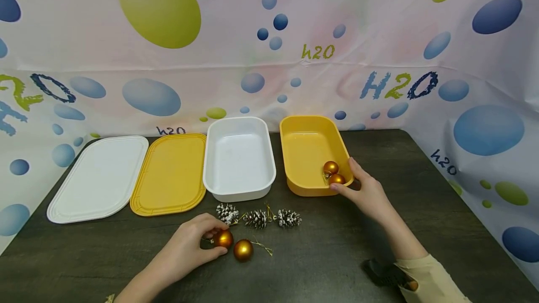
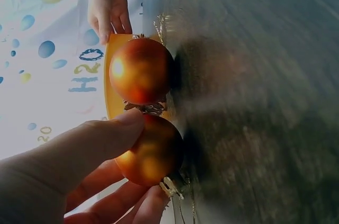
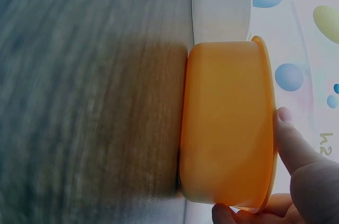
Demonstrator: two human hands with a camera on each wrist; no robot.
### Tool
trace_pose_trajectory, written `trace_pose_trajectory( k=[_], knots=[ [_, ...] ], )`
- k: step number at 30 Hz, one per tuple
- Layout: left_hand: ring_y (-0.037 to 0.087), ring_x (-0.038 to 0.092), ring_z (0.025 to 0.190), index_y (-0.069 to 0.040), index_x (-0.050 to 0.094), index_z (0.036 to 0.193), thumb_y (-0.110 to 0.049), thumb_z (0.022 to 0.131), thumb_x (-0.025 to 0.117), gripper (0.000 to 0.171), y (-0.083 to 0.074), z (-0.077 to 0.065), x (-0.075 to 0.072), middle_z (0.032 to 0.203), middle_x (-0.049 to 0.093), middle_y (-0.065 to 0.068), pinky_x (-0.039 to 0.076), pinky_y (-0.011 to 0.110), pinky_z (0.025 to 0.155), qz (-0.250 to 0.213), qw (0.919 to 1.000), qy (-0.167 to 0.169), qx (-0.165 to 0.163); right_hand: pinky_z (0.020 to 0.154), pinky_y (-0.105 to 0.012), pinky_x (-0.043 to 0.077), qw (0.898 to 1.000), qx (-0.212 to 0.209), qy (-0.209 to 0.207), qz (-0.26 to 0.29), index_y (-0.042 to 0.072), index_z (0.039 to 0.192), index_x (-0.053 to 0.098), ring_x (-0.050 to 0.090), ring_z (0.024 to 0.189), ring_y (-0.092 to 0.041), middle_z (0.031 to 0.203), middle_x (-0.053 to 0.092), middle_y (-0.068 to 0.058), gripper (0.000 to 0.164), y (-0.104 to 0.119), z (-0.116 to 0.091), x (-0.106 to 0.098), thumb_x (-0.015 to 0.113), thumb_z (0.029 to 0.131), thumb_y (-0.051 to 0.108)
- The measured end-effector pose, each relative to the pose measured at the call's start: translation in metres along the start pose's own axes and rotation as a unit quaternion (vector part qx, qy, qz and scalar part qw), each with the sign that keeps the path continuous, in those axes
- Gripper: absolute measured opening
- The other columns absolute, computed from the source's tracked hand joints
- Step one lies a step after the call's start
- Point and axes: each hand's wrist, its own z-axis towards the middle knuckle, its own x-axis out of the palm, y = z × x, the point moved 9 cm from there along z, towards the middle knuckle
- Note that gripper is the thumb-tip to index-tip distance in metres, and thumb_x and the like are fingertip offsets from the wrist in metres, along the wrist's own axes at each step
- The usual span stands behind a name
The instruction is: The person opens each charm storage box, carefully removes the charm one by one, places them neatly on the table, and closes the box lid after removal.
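Left hand (image 1: 191, 242) on a gold ball (image 1: 224, 239), right hand (image 1: 367, 194) on the yellow tub (image 1: 303, 155)

The yellow tub lies ahead and to the right of the left hand, well apart from it, and the right hand is the nearer one, touching it. The tub's long axis runs away from the person. Three pine cones (image 1: 255, 219) in a row sit just ahead of the left fingers, on the straight line between the held ball and the tub.

The left hand pinches the gold ball between thumb and fingers; whether the ball rests on the table (image 1: 303, 265) or is slightly raised, I cannot tell. The right hand grips the tub's near right corner, thumb and fingers at the rim.

The held ball is round, so it has no long axis. Its surface is satiny gold-orange with a bright highlight, and a small metal cap (image 2: 170, 186) shows beside the fingers. A loose ball (image 1: 243, 250) of the same look lies just right of the held one, its thin gold cord (image 1: 264, 248) trailing rightward. Two more balls (image 1: 331, 167) sit inside the tub, close to the right thumb. The tub is plain yellow, open-topped, with rounded corners. Between the two hands, farther out, stands a white tub (image 1: 239, 165).
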Motion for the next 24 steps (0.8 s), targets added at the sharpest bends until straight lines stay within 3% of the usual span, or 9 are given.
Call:
trace_pose_trajectory(
  k=[11, 17, 24],
  knots=[
    [0.005, 0.052, 0.078, -0.014, 0.070, 0.101, -0.014, 0.073, 0.084, 0.031, -0.006, 0.000, -0.007, 0.098, 0.059, -0.010, 0.050, 0.024, 0.066, 0.004, 0.9997, -0.020, 0.013, 0.101, -0.055, 0.035, 1.000, 0.000, 0.001, -0.002, 0.001, 0.151, 0.015, 0.028, 0.135, -0.044, 0.155, 0.016, -0.021, 0.095, 0.000, 0.000, 0.001, 0.067, 0.086, 0.047],
    [0.007, 0.051, 0.075, -0.016, 0.070, 0.097, -0.010, 0.071, 0.085, 0.031, -0.020, 0.004, -0.028, 0.091, 0.059, -0.010, 0.048, 0.025, 0.063, 0.021, 0.9960, -0.079, 0.038, 0.102, -0.055, 0.034, 1.000, 0.005, 0.002, -0.002, 0.001, 0.151, 0.015, 0.028, 0.135, -0.044, 0.155, 0.016, -0.020, 0.096, 0.000, -0.001, 0.001, 0.067, 0.086, 0.048],
    [0.006, 0.054, 0.077, -0.015, 0.070, 0.097, -0.004, 0.073, 0.082, 0.029, -0.037, 0.022, -0.057, 0.091, 0.061, -0.010, 0.050, 0.027, 0.066, 0.038, 0.9883, -0.136, 0.059, 0.103, -0.056, 0.033, 1.000, 0.002, 0.000, -0.001, 0.001, 0.151, 0.015, 0.027, 0.135, -0.044, 0.155, 0.017, -0.021, 0.095, 0.000, -0.001, 0.000, 0.067, 0.086, 0.047]
  ],
)
